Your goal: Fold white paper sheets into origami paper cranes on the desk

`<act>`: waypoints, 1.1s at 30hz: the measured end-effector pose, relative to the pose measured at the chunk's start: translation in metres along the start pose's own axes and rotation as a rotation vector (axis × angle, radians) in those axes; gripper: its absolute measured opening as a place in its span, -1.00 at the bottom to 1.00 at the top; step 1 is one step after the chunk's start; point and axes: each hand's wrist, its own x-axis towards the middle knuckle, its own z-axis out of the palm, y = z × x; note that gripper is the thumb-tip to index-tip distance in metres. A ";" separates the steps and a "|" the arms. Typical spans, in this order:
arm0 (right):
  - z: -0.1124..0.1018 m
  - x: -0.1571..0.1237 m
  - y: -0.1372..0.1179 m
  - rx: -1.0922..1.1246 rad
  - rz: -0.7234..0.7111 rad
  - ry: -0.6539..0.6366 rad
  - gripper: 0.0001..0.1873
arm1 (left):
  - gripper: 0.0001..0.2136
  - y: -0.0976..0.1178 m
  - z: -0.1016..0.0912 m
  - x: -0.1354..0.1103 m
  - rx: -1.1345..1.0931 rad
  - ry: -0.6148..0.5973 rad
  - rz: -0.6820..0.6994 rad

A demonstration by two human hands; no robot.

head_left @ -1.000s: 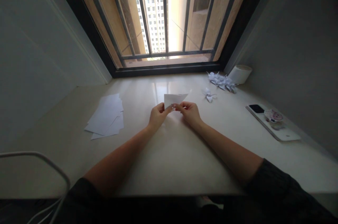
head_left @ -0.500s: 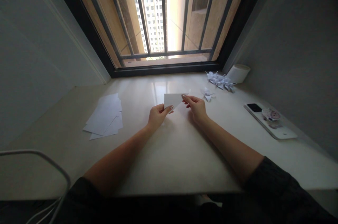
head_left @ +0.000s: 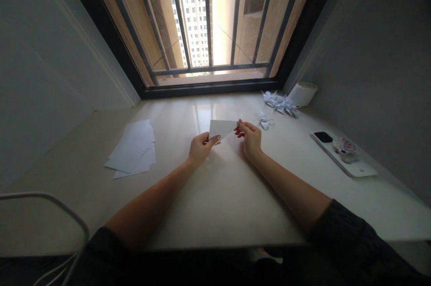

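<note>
Folded white paper in a triangle shape (head_left: 220, 127) was held just above the pale glossy tabletop (head_left: 215, 187), straight out from the middle of the dark-framed barred window (head_left: 208, 21), toward the person.

Far from the window's left corner, close to the person, a thin white cable (head_left: 50, 200) looped over the table edge. A loose stack of flat white paper sheets (head_left: 132, 149) lay out from that same left corner, roughly as far from the window as the fold.

The left hand (head_left: 199, 147) was closed on the fold's lower left corner, thumb on top and fingers curled under. The right hand (head_left: 251, 138) had its fingertips gathered narrowly on the fold's right tip.

A single small white paper crane (head_left: 263, 121) sat out from the window's right half. A heap of similar white paper cranes (head_left: 280, 103) lay near the window's right corner, touching a white cylindrical roll (head_left: 303, 93). Farther from that corner, toward the person, lay a white rectangular phone with a round sticker (head_left: 343, 159).
</note>
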 end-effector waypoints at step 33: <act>0.006 -0.007 0.005 0.130 0.060 -0.101 -0.73 | -0.70 0.006 -0.008 0.001 0.062 0.107 -0.018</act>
